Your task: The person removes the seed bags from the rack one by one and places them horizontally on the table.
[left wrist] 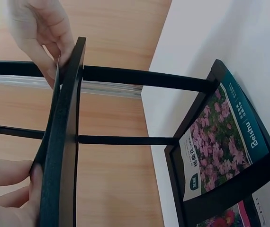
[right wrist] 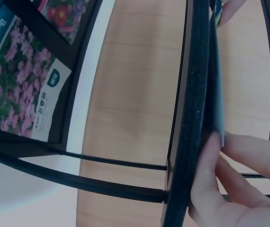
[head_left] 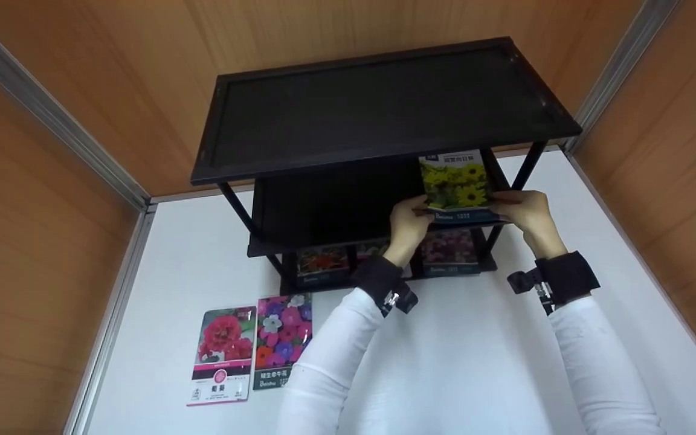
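A seed packet (head_left: 454,181) printed with yellow flowers lies at the right end of the middle shelf (head_left: 336,208) of a black rack. My left hand (head_left: 408,226) pinches its left edge near the bottom, thumb and fingers on either side. On the opposite edge, my right hand (head_left: 526,211) pinches the packet the same way. In the right wrist view the packet (right wrist: 215,94) appears edge-on, close along the shelf's front rail (right wrist: 192,104). The left wrist view likewise catches the packet (left wrist: 49,118) as a thin strip between both hands.
Below, the bottom shelf holds several packets, among them a pink-flower packet (head_left: 449,251) and a red-flower one (head_left: 322,263). Two more, a red-bloom packet (head_left: 221,356) and a multicoloured one (head_left: 283,338), lie on the white table (head_left: 148,362). The rack's top shelf (head_left: 378,103) overhangs the hands.
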Demonstrator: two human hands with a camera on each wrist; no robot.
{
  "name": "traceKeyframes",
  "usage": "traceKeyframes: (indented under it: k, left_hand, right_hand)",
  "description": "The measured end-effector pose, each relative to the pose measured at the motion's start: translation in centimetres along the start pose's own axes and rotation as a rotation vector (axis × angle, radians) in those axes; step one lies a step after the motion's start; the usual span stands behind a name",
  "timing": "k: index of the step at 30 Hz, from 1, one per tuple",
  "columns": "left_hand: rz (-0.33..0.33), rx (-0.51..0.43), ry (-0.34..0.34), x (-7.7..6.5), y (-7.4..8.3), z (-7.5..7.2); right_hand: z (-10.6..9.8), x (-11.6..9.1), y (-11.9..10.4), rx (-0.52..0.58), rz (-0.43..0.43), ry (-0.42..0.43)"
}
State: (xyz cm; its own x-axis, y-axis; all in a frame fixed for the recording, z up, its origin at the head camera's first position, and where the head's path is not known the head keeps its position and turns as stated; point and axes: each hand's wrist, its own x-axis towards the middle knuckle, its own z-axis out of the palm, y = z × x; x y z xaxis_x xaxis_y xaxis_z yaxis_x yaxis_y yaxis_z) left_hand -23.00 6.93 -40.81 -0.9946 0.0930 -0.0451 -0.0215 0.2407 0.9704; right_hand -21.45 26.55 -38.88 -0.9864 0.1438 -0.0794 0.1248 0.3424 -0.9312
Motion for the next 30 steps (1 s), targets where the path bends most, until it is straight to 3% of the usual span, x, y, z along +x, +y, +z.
traceKeyframes:
  k: [7, 16, 30]
  left_hand:
    - [0.025, -0.044, 0.001, -0.9, 0.0, -0.5]
    - [-0.018, -0.075, -0.021, -1.9, -0.4, -1.2]
    - [-0.008, -0.19, 0.001, -3.8, -1.2, -2.0]
  right_hand:
    - [0.0, -0.7, 0.2, 0.108, 0.035, -0.029]
    - [0.3, -1.9, 0.6, 0.195, 0.037, -0.055]
    - [1.2, -3.5, 0.8, 0.256, 0.065, -0.046]
